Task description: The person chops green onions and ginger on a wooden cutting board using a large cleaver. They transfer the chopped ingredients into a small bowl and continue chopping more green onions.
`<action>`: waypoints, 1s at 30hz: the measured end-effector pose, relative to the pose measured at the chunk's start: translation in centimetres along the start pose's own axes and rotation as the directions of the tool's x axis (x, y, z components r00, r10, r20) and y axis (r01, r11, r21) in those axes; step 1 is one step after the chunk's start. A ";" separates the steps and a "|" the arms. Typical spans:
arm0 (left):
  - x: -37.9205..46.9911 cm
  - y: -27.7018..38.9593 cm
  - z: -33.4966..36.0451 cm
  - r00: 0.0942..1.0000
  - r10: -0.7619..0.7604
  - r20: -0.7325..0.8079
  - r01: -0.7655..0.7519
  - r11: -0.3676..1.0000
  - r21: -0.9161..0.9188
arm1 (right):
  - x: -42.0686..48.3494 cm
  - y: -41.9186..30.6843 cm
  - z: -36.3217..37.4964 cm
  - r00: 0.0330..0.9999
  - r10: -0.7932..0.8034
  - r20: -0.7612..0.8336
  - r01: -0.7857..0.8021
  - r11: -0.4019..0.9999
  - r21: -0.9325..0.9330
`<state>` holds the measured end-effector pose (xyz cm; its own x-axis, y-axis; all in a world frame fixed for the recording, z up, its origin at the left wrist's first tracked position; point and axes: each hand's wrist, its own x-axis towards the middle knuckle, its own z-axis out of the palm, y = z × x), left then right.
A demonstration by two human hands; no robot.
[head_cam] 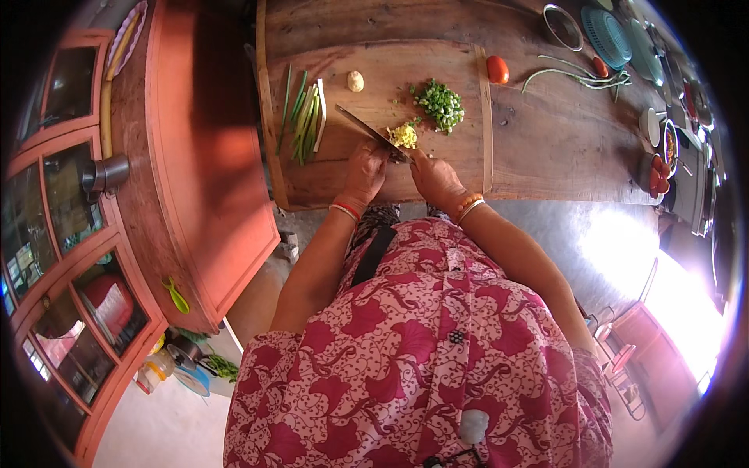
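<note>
My right hand [437, 180] grips the handle of a kitchen knife [364, 125], its blade slanting up and left over a wooden cutting board [462, 167]. Curled close to the blade is my left hand [366, 172]; its fingertips are hidden, so what it holds cannot be seen. Just beyond the blade lies a small heap of finely chopped yellow pieces [403, 136], perhaps ginger or garlic. Chopped green onion [440, 106] is piled farther right. Uncut green onion stalks [307, 120] lie at the board's left, and a whole pale bulb or root [355, 81] sits near its back.
Right of the board, a tomato [497, 70] and long green beans [576, 76] lie on the wooden table [550, 134]. Beyond are a steel bowl [563, 28], a blue-green plastic basket [607, 38] and a white bowl [648, 127]. An orange-red cabinet [216, 146] stands at the left.
</note>
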<state>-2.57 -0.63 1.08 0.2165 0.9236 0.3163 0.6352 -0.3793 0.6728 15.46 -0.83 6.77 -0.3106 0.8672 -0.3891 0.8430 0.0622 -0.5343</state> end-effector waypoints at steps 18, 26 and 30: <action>-0.4 -0.5 -0.6 0.996 -0.075 0.043 0.073 0.997 0.034 | 0.1 -0.3 -0.6 0.998 0.000 0.058 0.002 1.000 -0.029; -0.3 0.1 -0.9 0.995 -0.100 0.006 0.100 0.994 0.039 | -0.7 -0.1 1.1 1.000 0.025 0.009 -0.026 0.998 0.062; -1.1 -0.6 -0.7 0.986 -0.162 0.047 0.159 0.985 0.061 | -0.1 -0.4 -0.2 0.999 -0.019 0.033 0.018 0.999 0.027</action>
<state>-3.66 -1.47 0.80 0.1455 0.9744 0.1714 0.7052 -0.2236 0.6728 15.20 -0.83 7.18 -0.3409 0.8493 -0.4031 0.8251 0.0648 -0.5612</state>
